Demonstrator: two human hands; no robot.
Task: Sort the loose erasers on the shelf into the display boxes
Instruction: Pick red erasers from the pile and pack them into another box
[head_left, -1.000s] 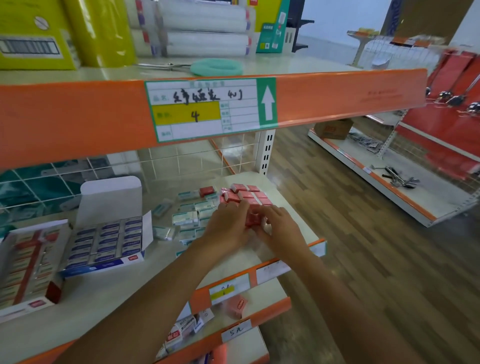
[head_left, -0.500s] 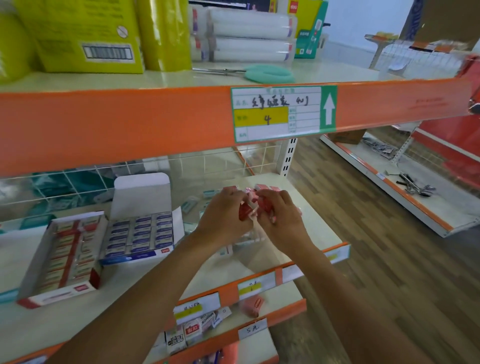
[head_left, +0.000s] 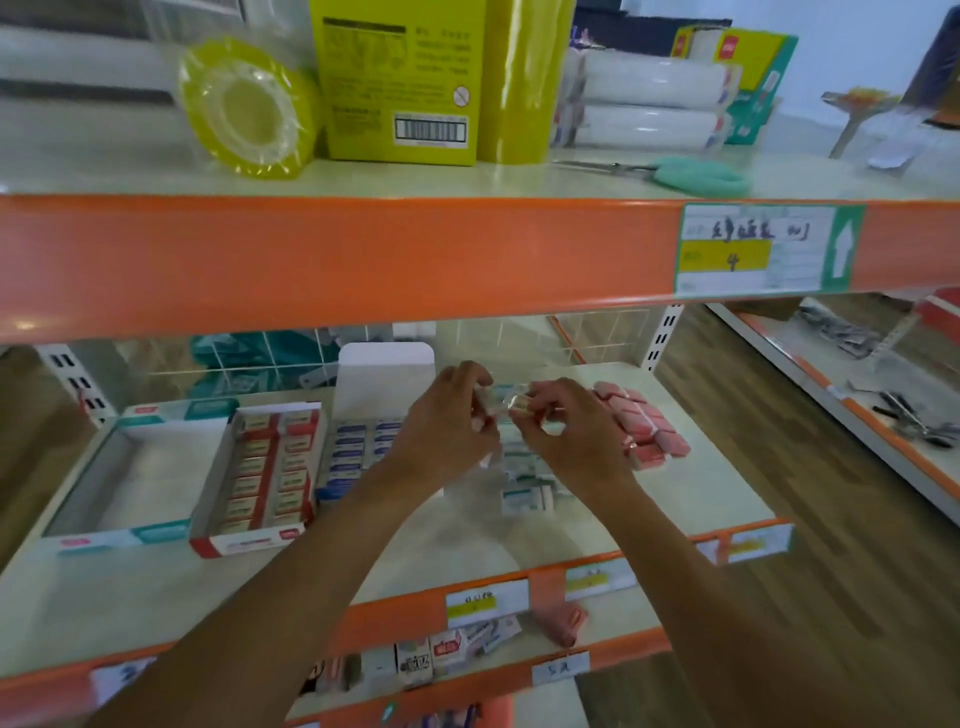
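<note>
Both hands are raised just above the shelf (head_left: 675, 499), fingertips meeting. The left hand (head_left: 447, 426) and right hand (head_left: 569, 436) each have thumb and curled fingers pinched on a wrapped eraser (head_left: 511, 404) held between them. Its long axis seems to run from one hand to the other. Glare on the wrap and blur make it hard to say whether this is one piece or two pressed end to end, or what colour its sleeve is.

Directly under the hands, partly covered by them, lies the teal pile (head_left: 524, 491) of loose erasers. Just right of the right hand sit the pink erasers (head_left: 647, 428), packed in a tidy block.

All three boxes lie to the left. The blue box (head_left: 337, 486) is just beside the left wrist, which hides its right side. The red box (head_left: 244, 543) is next outward. The teal box (head_left: 156, 532) is farthest and shows only a bare floor. If the held piece belongs to the teal pile, it probably goes to the teal box, past both other boxes. The left hand is nearer for that move, and the right hand would have to cross over it.

The upper shelf edge cuts off the view behind the boxes.
</note>
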